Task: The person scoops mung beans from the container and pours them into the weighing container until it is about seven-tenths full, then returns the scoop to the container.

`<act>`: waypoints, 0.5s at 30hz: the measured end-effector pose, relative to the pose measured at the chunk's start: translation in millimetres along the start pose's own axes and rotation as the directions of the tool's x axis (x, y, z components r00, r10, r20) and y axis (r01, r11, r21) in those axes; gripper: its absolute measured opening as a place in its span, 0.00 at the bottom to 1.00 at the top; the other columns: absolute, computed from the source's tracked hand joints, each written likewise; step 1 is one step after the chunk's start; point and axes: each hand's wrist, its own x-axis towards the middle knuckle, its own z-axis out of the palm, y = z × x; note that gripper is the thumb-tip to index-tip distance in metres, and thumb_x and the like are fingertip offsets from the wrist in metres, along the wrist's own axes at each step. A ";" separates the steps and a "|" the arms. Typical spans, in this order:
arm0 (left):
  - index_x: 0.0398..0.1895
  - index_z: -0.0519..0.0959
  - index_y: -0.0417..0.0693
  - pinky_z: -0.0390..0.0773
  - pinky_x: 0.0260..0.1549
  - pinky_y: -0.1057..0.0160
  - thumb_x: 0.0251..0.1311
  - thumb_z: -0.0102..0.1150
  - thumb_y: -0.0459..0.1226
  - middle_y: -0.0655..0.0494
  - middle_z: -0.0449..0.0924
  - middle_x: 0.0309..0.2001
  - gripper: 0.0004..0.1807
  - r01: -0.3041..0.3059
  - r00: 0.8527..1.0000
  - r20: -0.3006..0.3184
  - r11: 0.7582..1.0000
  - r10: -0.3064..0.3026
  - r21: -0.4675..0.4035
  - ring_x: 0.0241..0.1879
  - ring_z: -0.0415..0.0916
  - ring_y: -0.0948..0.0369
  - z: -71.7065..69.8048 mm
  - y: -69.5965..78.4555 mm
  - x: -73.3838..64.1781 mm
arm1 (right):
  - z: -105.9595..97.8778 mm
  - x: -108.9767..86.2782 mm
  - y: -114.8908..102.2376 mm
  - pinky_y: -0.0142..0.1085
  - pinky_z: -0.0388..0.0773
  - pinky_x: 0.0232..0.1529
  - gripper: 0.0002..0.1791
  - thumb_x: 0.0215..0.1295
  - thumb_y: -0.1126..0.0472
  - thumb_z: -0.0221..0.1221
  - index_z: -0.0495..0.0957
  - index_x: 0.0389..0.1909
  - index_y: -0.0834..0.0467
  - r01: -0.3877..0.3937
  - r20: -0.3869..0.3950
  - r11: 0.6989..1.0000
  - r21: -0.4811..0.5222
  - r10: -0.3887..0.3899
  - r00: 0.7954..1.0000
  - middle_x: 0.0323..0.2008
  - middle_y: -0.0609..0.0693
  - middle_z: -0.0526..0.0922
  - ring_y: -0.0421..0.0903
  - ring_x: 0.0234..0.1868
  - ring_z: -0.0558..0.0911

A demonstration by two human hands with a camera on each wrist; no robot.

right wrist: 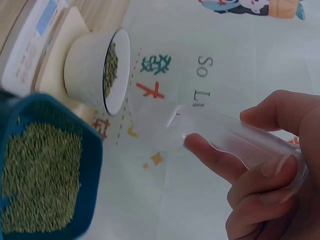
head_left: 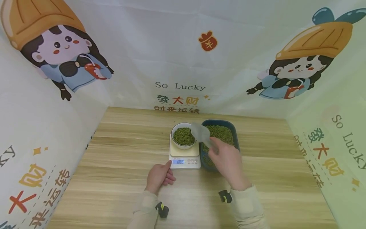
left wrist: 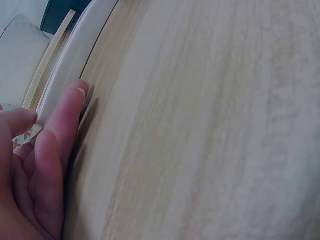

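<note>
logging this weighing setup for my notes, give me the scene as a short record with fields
surface: wood-grain table
scale: white, display lit, digits too small to read surely
bowl: white, dark rim, on the scale, holding small green beans
tub: blue, right of the scale, also holding green beans
right hand: grips a translucent scoop near the bowl's right rim
left hand: touches the scale's front left corner
</note>
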 end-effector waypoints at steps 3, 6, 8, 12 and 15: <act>0.23 0.77 0.41 0.77 0.16 0.63 0.56 0.41 0.63 0.52 0.80 0.18 0.33 0.002 1.000 0.004 1.000 -0.002 -0.005 0.17 0.78 0.58 1.6 1.2 -1.0 | -13.6 1.9 15.2 0.32 0.60 0.05 0.21 0.57 0.57 0.52 0.72 0.53 0.54 -0.082 0.061 0.996 0.025 0.080 0.995 0.23 0.50 0.79 0.39 0.07 0.63; 0.23 0.77 0.41 0.77 0.16 0.63 0.57 0.41 0.62 0.52 0.80 0.18 0.33 0.001 1.000 0.005 1.000 -0.001 -0.004 0.17 0.78 0.58 2.2 2.1 -1.5 | -36.0 5.1 36.6 0.33 0.62 0.06 0.22 0.60 0.56 0.50 0.69 0.56 0.58 -0.151 0.150 0.988 0.040 0.143 0.978 0.32 0.56 0.81 0.41 0.09 0.66; 0.23 0.77 0.41 0.77 0.16 0.63 0.57 0.41 0.62 0.52 0.80 0.18 0.33 -0.003 1.000 0.002 1.000 0.003 0.001 0.17 0.78 0.58 1.6 1.8 -0.9 | -51.4 7.7 51.6 0.34 0.63 0.08 0.23 0.61 0.56 0.48 0.68 0.56 0.61 -0.155 0.204 0.988 0.021 0.148 0.968 0.35 0.57 0.81 0.42 0.11 0.66; 0.23 0.77 0.42 0.77 0.15 0.62 0.57 0.41 0.63 0.53 0.80 0.18 0.33 -0.005 1.000 -0.004 1.000 0.005 0.011 0.16 0.78 0.58 0.3 -0.3 1.6 | -76.6 11.4 72.1 0.38 0.67 0.16 0.18 0.60 0.58 0.47 0.73 0.48 0.63 -0.103 0.305 0.993 -0.059 0.116 0.945 0.32 0.56 0.80 0.46 0.17 0.71; 0.23 0.77 0.42 0.78 0.16 0.62 0.56 0.41 0.63 0.52 0.80 0.18 0.33 0.003 1.000 -0.003 1.000 -0.003 0.007 0.17 0.78 0.58 0.9 -2.0 2.6 | -85.7 13.1 79.7 0.37 0.69 0.20 0.13 0.59 0.59 0.46 0.76 0.35 0.61 -0.098 0.402 0.992 -0.075 0.120 0.908 0.24 0.52 0.77 0.45 0.20 0.72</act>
